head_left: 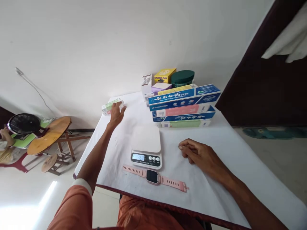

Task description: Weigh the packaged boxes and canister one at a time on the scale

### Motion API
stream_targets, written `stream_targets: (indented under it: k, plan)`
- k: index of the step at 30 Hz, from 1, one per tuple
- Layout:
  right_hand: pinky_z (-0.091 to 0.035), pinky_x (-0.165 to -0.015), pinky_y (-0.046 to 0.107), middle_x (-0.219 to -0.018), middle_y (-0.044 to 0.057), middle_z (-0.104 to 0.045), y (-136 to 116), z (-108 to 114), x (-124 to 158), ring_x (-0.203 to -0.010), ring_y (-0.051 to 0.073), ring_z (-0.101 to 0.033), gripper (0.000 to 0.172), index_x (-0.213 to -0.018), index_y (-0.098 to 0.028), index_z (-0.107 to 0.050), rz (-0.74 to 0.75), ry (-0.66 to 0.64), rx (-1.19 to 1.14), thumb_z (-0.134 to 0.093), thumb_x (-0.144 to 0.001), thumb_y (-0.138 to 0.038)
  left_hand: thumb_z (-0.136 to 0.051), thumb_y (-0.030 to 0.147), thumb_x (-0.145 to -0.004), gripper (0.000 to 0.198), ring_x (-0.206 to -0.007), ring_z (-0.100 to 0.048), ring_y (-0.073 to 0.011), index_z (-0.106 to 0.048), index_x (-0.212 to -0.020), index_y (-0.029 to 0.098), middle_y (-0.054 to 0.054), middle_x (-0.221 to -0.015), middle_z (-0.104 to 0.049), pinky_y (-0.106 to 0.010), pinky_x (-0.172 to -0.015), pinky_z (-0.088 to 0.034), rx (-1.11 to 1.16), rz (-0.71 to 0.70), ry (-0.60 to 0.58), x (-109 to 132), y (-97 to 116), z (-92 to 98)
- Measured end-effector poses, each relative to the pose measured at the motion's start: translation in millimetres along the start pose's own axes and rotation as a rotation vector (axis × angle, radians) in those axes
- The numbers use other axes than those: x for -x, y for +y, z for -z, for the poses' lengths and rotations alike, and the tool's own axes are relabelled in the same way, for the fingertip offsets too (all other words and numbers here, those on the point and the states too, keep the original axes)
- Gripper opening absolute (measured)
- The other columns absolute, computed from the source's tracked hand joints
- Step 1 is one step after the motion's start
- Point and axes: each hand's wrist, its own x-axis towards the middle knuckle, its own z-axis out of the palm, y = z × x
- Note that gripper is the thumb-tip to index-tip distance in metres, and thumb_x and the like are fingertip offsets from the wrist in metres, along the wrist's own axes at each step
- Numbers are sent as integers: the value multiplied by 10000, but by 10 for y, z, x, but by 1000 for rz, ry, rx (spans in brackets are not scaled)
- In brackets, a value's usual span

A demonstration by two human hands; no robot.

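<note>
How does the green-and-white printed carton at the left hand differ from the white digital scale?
Shape: the green-and-white printed carton is a narrow box; the white digital scale has a broad, flat platform.
Look: the carton is printed; the scale is plain white with a dark control panel and lit display.
Hands: the left hand is over the carton; neither hand is on the scale.
Shared: both are on the white-covered table.

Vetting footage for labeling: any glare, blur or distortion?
Head view: floor blown out at lower left; wide lens seems to stretch the edges; scale display legible; print on box at left hand too small to read; white cloth at upper right looks soft.
</note>
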Motion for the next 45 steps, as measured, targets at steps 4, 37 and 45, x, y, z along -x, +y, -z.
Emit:
stream_targets:
  k: [4, 37, 45]
  plan:
    - [-483, -608, 321, -735, 13, -662, 73, -13, -30, -579, 155, -563, 410, -935, -247, -654, -48, 19, 51, -579, -944, -650, -628, 382, -971, 460, -1397, -505, -408, -572, -1387, 196, -233, -1472, -546, -573, -1117, -421, -109, 194, -101, -51, -793, -70]
    - [-462, -544, 284, -702, 6, -661, -24, -36, -83, -540, 134, -539, 375, -898, -236, -665, -123, 108, -5, -584, -967, -595, -700, 448, -827, 546, -1359, -497, -414, -576, -1326, 265, -162, -1362, -590, -629, -1134, -401, -233, 88, -174, -535, -1172, 200]
    - [-458, -527, 273, -678, -3, -647, -71, -66, -55, -515, 116, -514, 348, -861, -218, -660, -34, 130, -26, -609, -944, -553, -773, 552, -797, 490, -1090, -646, -322, -646, -1206, 315, -84, -1175, -674, -495, -966, -542, 101, -288, -262, 563, -311, 607]
